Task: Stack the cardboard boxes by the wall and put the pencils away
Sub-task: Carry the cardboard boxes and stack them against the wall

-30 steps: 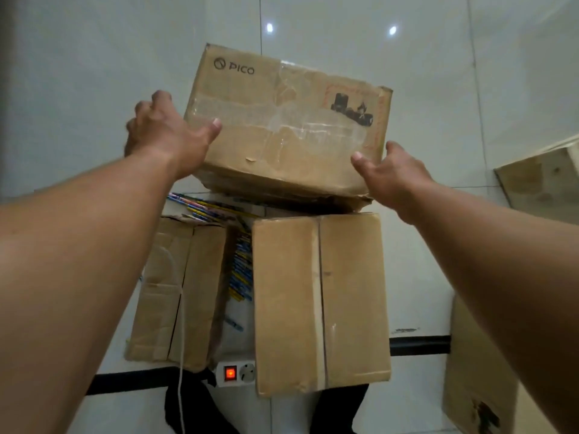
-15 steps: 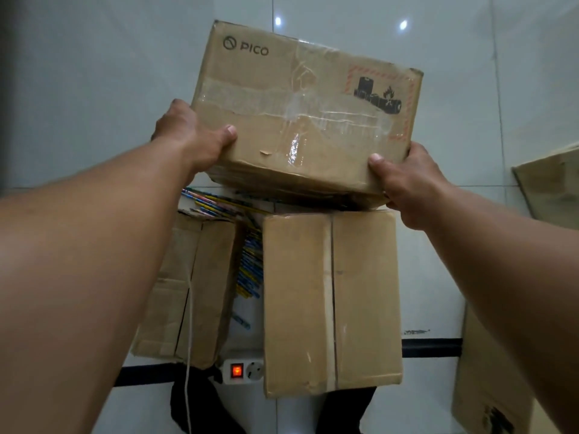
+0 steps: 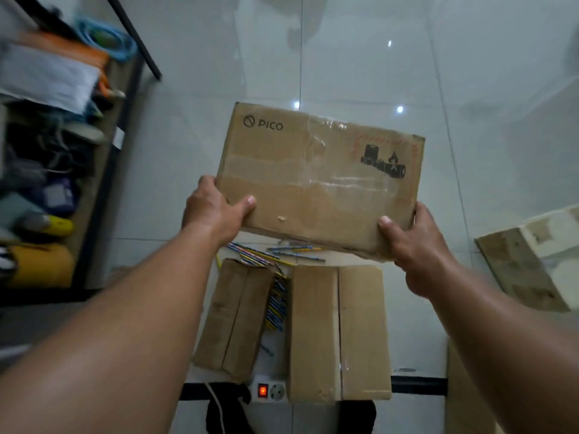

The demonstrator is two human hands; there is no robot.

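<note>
While both of my hands clamp its near corners, the PICO box [image 3: 316, 180] sits lifted between them, a flat brown corrugated carton with a wrinkled strip of clear tape across its face and a black battery-and-flame label inside a red hatched border. My left hand [image 3: 216, 211] is curled round the near left corner, thumb flat on the top face and the other fingers wrapped out of sight along the side. My right hand [image 3: 416, 245] grips the near right corner the same way, thumb on top and fingers tucked behind the edge. Below my fingers lie two more closed cartons with taped centre seams: a narrow box [image 3: 233, 317] under my left hand and a wider box [image 3: 338, 333] under my right. The pencils [image 3: 275, 303], thin striped sticks in blue, yellow and red, are packed in the gap between those two boxes and scattered loose just under the lifted carton's near edge. Nearer me than the boxes, a white power strip [image 3: 271, 391] shows a glowing red switch. Glossy pale tiles [image 3: 360, 57] spread beyond my fingertips. Left of my left hand stands a cluttered shelf [image 3: 103, 170], blurred; right of my right hand leans a rough, pale board [image 3: 526, 267].
</note>
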